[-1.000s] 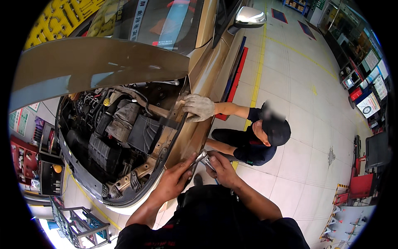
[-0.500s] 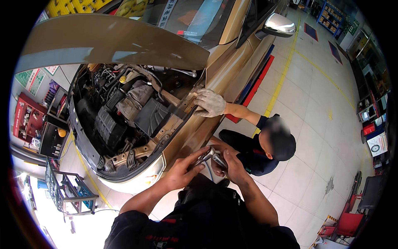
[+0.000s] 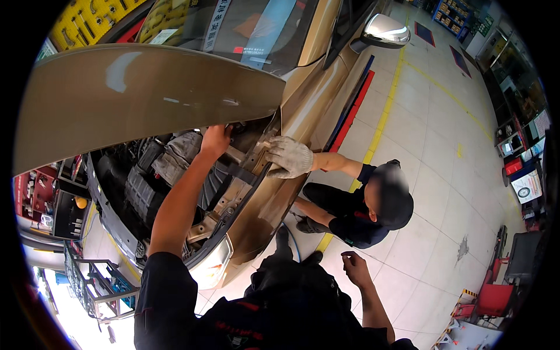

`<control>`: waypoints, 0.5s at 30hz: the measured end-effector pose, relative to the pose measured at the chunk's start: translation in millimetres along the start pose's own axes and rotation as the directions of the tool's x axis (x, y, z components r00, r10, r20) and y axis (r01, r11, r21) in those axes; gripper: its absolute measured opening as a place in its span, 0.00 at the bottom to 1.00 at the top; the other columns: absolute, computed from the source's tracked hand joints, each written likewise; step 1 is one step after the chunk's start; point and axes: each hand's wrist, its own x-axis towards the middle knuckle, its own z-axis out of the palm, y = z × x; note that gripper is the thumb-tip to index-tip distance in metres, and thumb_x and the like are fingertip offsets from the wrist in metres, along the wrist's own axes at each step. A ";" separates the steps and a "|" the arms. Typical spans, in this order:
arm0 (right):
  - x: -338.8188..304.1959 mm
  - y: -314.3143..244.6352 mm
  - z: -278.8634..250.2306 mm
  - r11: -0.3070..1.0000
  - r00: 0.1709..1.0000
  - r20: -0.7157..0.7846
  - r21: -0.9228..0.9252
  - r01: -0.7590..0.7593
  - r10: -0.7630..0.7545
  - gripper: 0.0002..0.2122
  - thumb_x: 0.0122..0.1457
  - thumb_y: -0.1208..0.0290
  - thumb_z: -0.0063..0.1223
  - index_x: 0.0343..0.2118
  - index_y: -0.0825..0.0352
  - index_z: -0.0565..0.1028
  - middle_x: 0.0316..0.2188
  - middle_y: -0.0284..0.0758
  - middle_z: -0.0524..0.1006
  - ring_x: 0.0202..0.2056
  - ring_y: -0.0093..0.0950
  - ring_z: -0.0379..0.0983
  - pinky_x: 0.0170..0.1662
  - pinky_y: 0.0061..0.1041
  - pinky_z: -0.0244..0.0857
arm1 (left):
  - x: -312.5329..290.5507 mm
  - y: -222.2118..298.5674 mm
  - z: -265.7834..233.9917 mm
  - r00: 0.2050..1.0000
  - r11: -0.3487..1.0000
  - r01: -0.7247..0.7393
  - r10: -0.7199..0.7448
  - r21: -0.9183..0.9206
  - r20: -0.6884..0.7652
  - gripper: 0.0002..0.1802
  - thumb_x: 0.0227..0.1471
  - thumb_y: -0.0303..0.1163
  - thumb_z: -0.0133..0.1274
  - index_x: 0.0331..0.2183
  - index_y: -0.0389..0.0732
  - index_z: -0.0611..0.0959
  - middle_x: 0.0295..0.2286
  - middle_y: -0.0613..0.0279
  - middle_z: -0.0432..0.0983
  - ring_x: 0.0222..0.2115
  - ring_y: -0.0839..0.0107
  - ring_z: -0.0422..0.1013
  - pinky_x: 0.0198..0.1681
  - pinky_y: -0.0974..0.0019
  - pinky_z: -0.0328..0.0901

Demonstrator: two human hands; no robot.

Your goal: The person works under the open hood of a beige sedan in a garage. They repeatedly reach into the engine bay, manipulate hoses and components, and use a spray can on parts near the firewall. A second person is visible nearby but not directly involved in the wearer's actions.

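Reaching with the bare left hand [image 3: 216, 140] under the raised, curved, glossy bronze-brown hood [image 3: 157, 93], into the rear of the dark, cluttered engine bay [image 3: 233, 195]. Cannot tell whether those fingers pinch anything, with tips lost in shadow. Just left of and below them: a dusty grey-brown engine cover [image 3: 179, 153]. Holding the right hand [image 3: 356, 270] low, well apart from the left fingers, over the pale tiled floor [image 3: 408, 274], with fingers loosely curled; cannot tell whether around anything small. Might drop a loose item into gaps beneath the left fingers, given so poor a view. Might scrape bare knuckles there, from groping blind, or bang them on the hood edge close above by lifting too fast. Might bump a co-worker's hand in a grey-white knitted glove [image 3: 290, 157], resting on the bronze-brown fender [image 3: 265, 219] right of the left fingers, by swinging the forearm outward.
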 end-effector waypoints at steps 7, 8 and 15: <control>14.6 -7.7 1.5 0.997 0.972 -0.230 -0.041 -0.066 0.055 0.12 0.66 0.64 0.52 0.43 0.66 0.79 0.18 0.40 0.78 0.22 0.31 0.77 0.30 0.31 0.68 | 42.7 -68.9 110.3 0.990 0.963 -0.130 0.138 0.236 -0.017 0.19 0.59 0.34 0.51 0.50 0.36 0.79 0.48 0.43 0.76 0.51 0.43 0.69 0.57 0.46 0.61; 19.2 -12.0 2.3 0.998 0.964 -0.259 -0.005 -0.067 0.063 0.11 0.65 0.64 0.52 0.43 0.65 0.79 0.18 0.40 0.78 0.22 0.31 0.77 0.30 0.30 0.67 | 43.7 -70.0 115.6 0.990 0.954 -0.132 0.138 0.268 -0.006 0.19 0.59 0.34 0.51 0.50 0.36 0.79 0.48 0.43 0.76 0.51 0.43 0.69 0.57 0.46 0.62; 44.5 -36.3 8.1 0.999 0.963 -0.270 -0.052 -0.016 0.001 0.11 0.65 0.64 0.52 0.43 0.65 0.79 0.19 0.40 0.78 0.22 0.32 0.77 0.29 0.31 0.68 | 37.9 -69.2 101.0 0.985 0.959 -0.159 0.136 0.236 0.110 0.19 0.59 0.35 0.51 0.50 0.37 0.78 0.48 0.45 0.76 0.51 0.45 0.70 0.56 0.47 0.62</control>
